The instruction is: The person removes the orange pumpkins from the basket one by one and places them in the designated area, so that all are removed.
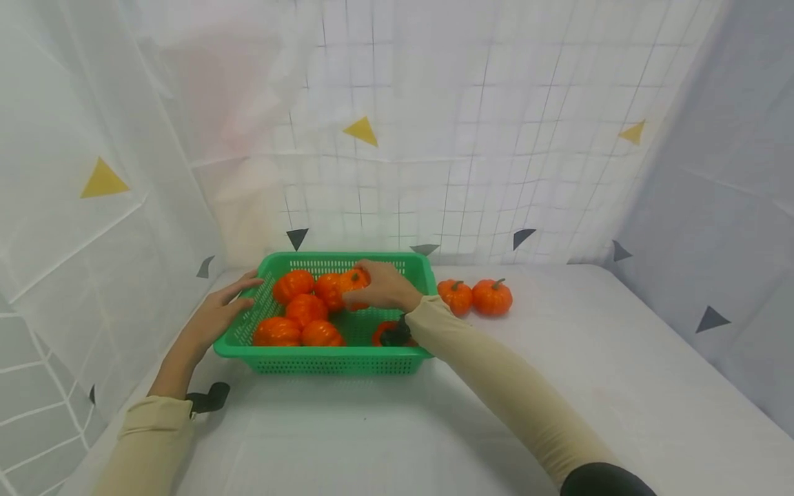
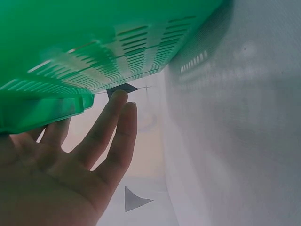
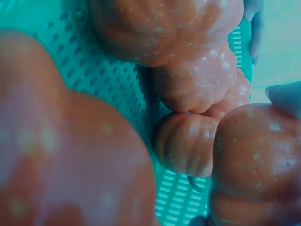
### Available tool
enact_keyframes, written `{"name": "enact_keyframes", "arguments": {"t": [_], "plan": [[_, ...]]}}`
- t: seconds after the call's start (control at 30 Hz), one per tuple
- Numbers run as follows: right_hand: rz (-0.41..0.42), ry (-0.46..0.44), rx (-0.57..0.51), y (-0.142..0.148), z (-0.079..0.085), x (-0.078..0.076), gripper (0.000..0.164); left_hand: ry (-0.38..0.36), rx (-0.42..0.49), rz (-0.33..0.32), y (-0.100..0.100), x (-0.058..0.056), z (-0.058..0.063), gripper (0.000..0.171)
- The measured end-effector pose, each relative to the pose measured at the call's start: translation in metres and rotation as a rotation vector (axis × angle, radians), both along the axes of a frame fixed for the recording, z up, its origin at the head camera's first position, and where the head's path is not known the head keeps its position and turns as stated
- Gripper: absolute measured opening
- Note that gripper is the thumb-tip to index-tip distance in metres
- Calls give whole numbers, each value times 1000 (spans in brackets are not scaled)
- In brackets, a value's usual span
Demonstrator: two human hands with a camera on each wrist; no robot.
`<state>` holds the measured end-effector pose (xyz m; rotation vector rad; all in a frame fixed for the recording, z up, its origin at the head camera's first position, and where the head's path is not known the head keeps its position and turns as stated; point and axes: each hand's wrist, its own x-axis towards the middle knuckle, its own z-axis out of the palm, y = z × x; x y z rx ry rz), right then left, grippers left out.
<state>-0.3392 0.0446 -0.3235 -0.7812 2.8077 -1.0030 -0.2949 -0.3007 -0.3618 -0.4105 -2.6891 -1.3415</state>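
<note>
head view: the held pumpkin (image 1: pixel 353 278) is over the far half of the basket (image 1: pixel 338 352), gripped by the right hand (image 1: pixel 386 286) with thumb and finger on opposite sides, probably because a round, ribbed body would otherwise roll. whether it bears on the basket floor or hangs just above, i cannot tell. left of it five pumpkins (image 1: pixel 307 310) lie bunched, seemingly propping one another; a lone pumpkin (image 1: pixel 380 335) lies at the near right, partly hidden by the right wrist.

the basket stands by the far edge of the table (image 1: pixel 298 427), toward its far left corner. at its left rim the left hand (image 1: pixel 217 317) is open, fingers spread rather than wrapped round, likely there to steady it. outside, just right of the basket and near the far edge, two pumpkins (image 1: pixel 493 297) sit side by side.

the left wrist view shows what the head view hides: the palm below the rim and two straight fingers outside the slotted wall (image 2: pixel 136 47). the right wrist view alone shows a stem (image 3: pixel 195 184) pointing down among the bunched ones.
</note>
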Motion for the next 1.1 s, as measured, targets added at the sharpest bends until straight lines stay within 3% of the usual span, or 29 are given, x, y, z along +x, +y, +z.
{"name": "enact_keyframes", "arguments": {"t": [0.57, 1.1], "plan": [[18, -10, -12, -1, 3, 2, 60, -13, 8, 12, 2, 2, 4, 50], [-5, -3, -8, 1, 0, -1, 65, -12, -4, 14, 3, 2, 3, 50]]}}
